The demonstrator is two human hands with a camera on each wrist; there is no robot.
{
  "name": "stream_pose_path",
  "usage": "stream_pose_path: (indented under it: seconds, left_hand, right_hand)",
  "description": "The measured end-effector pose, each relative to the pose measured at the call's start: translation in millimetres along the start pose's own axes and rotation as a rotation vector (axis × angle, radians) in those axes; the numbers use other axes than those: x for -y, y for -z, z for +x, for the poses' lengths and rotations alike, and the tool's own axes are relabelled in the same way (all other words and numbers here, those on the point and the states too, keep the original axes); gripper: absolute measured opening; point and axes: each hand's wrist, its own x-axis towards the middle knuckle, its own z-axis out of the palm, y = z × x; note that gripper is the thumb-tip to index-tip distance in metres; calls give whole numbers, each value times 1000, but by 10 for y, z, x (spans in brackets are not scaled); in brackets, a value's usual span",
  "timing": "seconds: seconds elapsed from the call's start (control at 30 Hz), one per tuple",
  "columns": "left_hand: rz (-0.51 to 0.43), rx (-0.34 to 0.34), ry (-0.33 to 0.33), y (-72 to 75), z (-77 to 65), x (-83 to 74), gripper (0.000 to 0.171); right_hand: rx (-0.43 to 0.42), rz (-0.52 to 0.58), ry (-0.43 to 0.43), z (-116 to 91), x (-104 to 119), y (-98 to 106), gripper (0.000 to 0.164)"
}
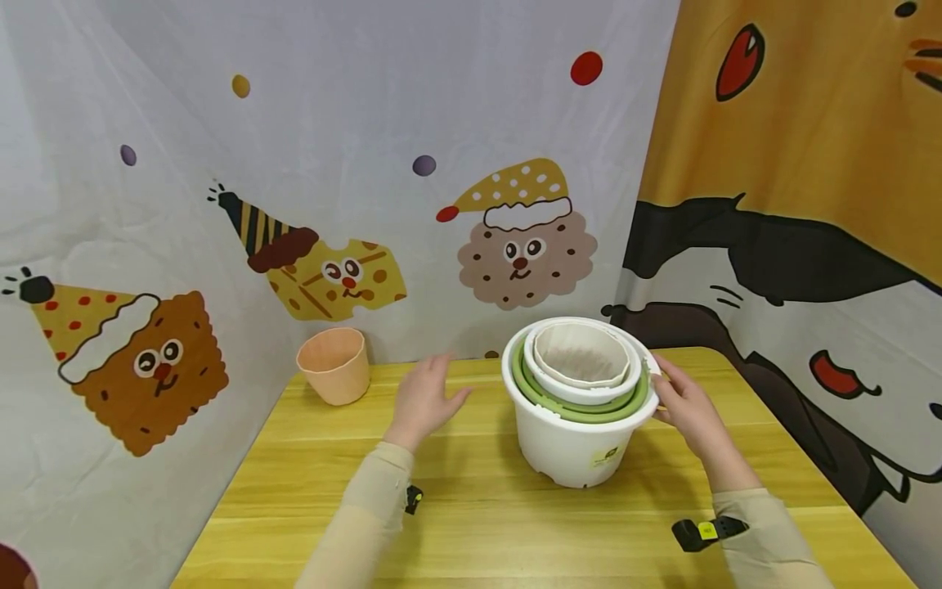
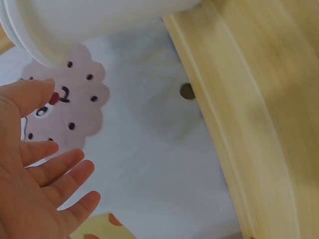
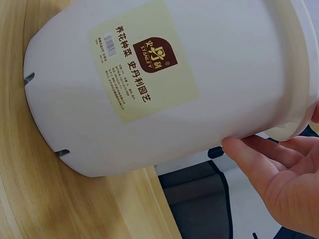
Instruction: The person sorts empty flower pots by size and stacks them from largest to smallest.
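Note:
A large white flower pot [image 1: 570, 454] stands upright on the wooden table. Nested inside it are a green pot [image 1: 537, 395], a smaller white pot [image 1: 528, 357] and a cream pot [image 1: 581, 381] with a wavy rim. My right hand [image 1: 688, 405] grips the large pot's rim from the right, and in the right wrist view the thumb [image 3: 244, 157] touches its wall below the rim. Left of the stack, my left hand [image 1: 424, 401] hovers over the table with spread fingers, touching nothing. In the left wrist view its palm [image 2: 25, 199] faces the camera.
A peach-coloured pot [image 1: 334, 372] stands alone at the table's back left corner. Behind the table [image 1: 471, 532] hangs a white cloth [image 1: 353, 98] with cartoon prints, and an orange and black printed cloth [image 1: 809, 164] hangs on the right. A yellowish label [image 3: 144, 62] is on the large pot.

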Motion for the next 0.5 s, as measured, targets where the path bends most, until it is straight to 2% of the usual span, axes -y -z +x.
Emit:
stream_pose_path:
  seconds: [0.5]
  left_hand:
    - [74, 41, 142, -36, -82, 567, 68]
  right_hand:
    - [12, 23, 1, 8, -4, 3, 61]
